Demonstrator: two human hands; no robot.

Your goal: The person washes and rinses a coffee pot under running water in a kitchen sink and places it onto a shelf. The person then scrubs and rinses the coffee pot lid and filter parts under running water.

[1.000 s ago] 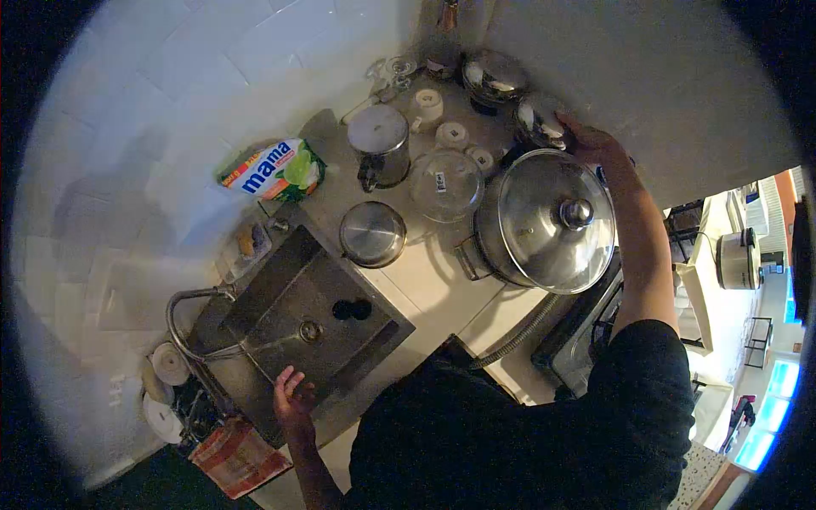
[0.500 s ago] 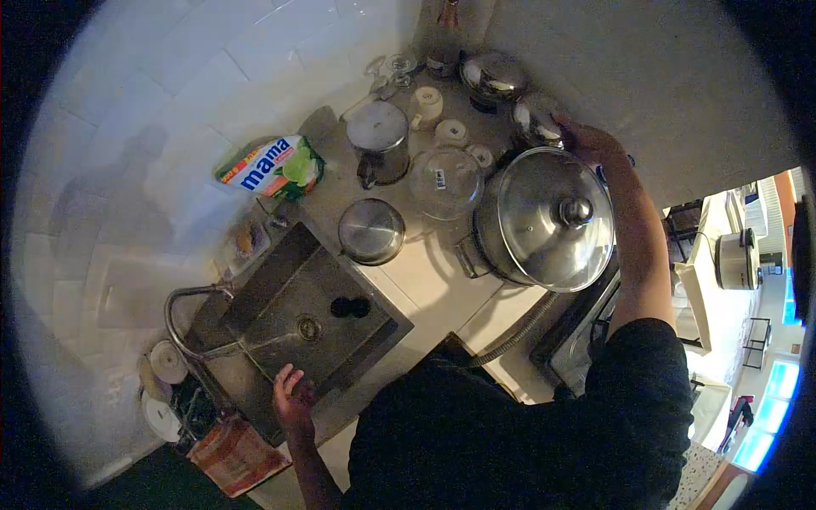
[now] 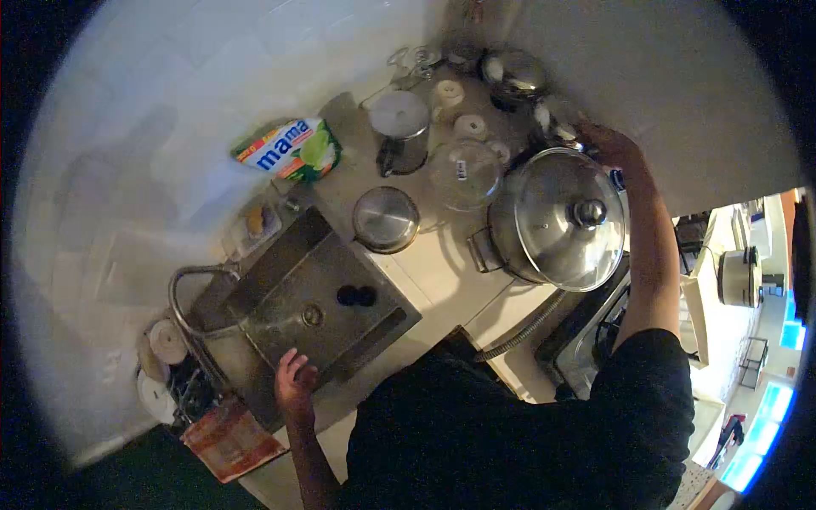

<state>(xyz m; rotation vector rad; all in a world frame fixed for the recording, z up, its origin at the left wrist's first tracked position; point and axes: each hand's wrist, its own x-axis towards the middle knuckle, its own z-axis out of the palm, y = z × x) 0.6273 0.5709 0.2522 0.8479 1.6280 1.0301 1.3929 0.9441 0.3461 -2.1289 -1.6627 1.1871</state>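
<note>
My left hand (image 3: 296,384) hovers over the near edge of the dark sink (image 3: 357,336), fingers apart and nothing in them. My right arm stretches past the large steel pot (image 3: 507,242), which has a glass lid (image 3: 561,229) with a steel knob. Behind that pot, my right hand (image 3: 605,143) is at a shiny metal vessel (image 3: 557,127) by the wall. Its fingers are dim and partly hidden, so I cannot see whether they grip it. A second shiny metal vessel (image 3: 515,75) stands just beyond.
A steel bowl (image 3: 386,219), a clear glass lid (image 3: 467,174), a metal mug (image 3: 399,127) and white cups (image 3: 448,92) crowd the counter. A "mama" pouch (image 3: 291,150) leans on the tiles. The curved faucet (image 3: 180,297) arches over the sink; the stove (image 3: 586,340) lies right.
The view has shifted a little, so the counter things appear farther right. My right hand remains by the shiny vessel behind the pot; my left hand stays over the sink edge.
</note>
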